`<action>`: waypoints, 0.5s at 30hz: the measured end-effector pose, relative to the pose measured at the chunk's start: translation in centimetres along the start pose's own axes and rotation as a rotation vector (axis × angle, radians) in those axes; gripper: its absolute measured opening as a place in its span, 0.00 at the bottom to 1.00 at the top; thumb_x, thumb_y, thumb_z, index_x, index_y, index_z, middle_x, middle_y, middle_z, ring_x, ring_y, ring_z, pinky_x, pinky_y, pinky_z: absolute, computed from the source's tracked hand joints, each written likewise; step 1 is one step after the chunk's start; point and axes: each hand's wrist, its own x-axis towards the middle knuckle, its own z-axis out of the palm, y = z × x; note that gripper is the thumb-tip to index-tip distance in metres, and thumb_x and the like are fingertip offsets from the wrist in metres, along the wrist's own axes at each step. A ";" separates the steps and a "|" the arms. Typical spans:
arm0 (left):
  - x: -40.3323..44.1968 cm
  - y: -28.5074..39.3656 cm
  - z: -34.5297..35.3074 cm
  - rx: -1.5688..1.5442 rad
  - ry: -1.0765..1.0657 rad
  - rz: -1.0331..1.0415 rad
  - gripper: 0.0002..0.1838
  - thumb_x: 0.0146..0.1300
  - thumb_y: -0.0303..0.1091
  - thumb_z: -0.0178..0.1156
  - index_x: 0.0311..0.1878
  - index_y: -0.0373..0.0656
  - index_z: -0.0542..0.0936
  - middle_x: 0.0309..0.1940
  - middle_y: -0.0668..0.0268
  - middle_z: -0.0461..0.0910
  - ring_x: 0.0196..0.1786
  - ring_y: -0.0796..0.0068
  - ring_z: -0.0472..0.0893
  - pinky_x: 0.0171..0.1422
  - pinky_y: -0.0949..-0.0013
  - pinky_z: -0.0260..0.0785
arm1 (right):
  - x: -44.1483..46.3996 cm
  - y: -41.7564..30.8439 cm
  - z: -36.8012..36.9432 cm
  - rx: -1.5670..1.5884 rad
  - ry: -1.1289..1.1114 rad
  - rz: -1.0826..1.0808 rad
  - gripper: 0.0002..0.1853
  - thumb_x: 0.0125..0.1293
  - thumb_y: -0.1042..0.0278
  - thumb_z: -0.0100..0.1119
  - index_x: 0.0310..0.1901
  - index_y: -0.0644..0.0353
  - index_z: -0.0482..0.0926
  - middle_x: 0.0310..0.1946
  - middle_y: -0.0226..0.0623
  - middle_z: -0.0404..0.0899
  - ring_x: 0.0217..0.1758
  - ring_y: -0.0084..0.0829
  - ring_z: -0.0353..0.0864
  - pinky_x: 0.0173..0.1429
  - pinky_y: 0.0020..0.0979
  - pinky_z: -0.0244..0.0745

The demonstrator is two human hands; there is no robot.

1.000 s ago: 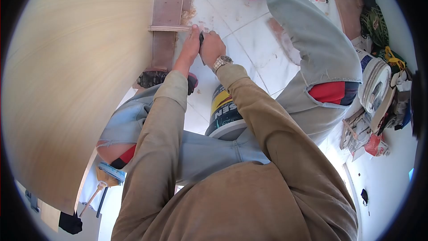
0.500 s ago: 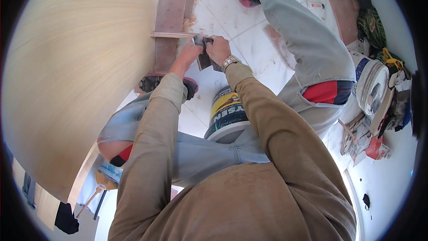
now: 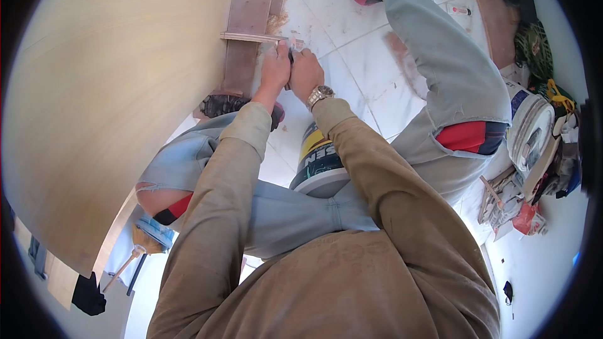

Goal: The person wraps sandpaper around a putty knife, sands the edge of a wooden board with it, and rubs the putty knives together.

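Close together at the upper middle, my left hand (image 3: 275,68) and my right hand (image 3: 306,75) are both closed. Between them shows the thin edge of a dark flat scraper (image 3: 290,56). Most of it, and what each hand grips separately, is hidden behind my fingers. A light wooden strip (image 3: 251,37) juts out from the large wooden panel (image 3: 119,88) and ends just beyond my left fingertips. Below my hands, a labelled bucket (image 3: 320,157) stands between my legs, partly covered by my right sleeve.
Brown boards (image 3: 250,3) run along the panel's far edge on the tiled floor (image 3: 352,75). At right are a white bucket (image 3: 531,129), rags and a pile of papers (image 3: 499,207). A small white tube (image 3: 459,9) lies on the tiles.
My hands have turned and come closer together, moving slightly up beside the wooden strip. The dark flat blades seen broadside before are now mostly hidden. The view has shifted a little.
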 end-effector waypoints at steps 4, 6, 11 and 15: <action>-0.1 -1.4 0.6 -0.073 0.020 0.061 0.32 0.78 0.53 0.44 0.47 0.27 0.81 0.43 0.37 0.83 0.51 0.39 0.82 0.56 0.50 0.71 | 0.3 0.0 0.0 0.053 0.025 0.005 0.09 0.63 0.71 0.57 0.40 0.65 0.82 0.38 0.53 0.79 0.45 0.55 0.81 0.51 0.49 0.77; 0.2 -1.5 0.5 -0.186 0.011 -0.053 0.31 0.77 0.53 0.46 0.46 0.27 0.82 0.42 0.39 0.84 0.48 0.46 0.84 0.54 0.54 0.72 | -0.5 -0.7 -0.3 0.101 0.001 0.033 0.10 0.63 0.72 0.56 0.43 0.66 0.82 0.38 0.53 0.79 0.45 0.54 0.81 0.51 0.50 0.77; 0.2 -0.4 0.6 -0.473 0.050 -0.122 0.30 0.77 0.52 0.49 0.47 0.28 0.83 0.41 0.51 0.84 0.44 0.63 0.81 0.50 0.61 0.72 | 0.4 -0.5 -0.5 0.046 0.011 0.005 0.13 0.63 0.72 0.57 0.48 0.65 0.82 0.40 0.52 0.78 0.45 0.54 0.80 0.50 0.50 0.77; 0.7 1.2 0.6 -0.413 0.044 -0.156 0.28 0.79 0.51 0.48 0.51 0.30 0.81 0.44 0.60 0.81 0.45 0.73 0.78 0.51 0.65 0.71 | 0.2 -0.5 -0.2 0.093 0.029 -0.019 0.12 0.63 0.71 0.58 0.47 0.64 0.82 0.40 0.52 0.78 0.45 0.53 0.81 0.51 0.49 0.77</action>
